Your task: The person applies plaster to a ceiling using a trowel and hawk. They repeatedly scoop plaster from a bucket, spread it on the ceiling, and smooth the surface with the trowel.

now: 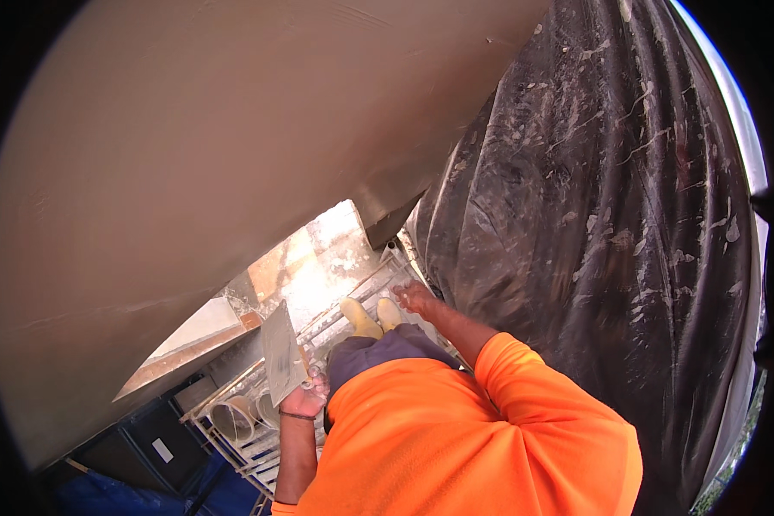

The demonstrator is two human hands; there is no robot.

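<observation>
My left hand (308,397), a dark band round its wrist, is closed on the handle of a plastering trowel (281,351). The trowel's flat rectangular blade is smeared with grey and stands tilted, close to the curved brown wall surface. My right hand (414,297) hangs at my right side beside the scaffold platform, fingers loosely bent and apart. No tool shows in it. The smooth, damp-looking brown wall surface (206,155) fills the upper left, with a faint line running across its lower part.
A dark, splattered plastic sheet (593,224) hangs along my right. My yellow boots (361,317) stand on a scaffold platform with pale metal rails (251,462). Buckets (230,420) stand at its left end. Sunlit ground (318,258) shows below, and a blue tarp (120,494) lies lower left.
</observation>
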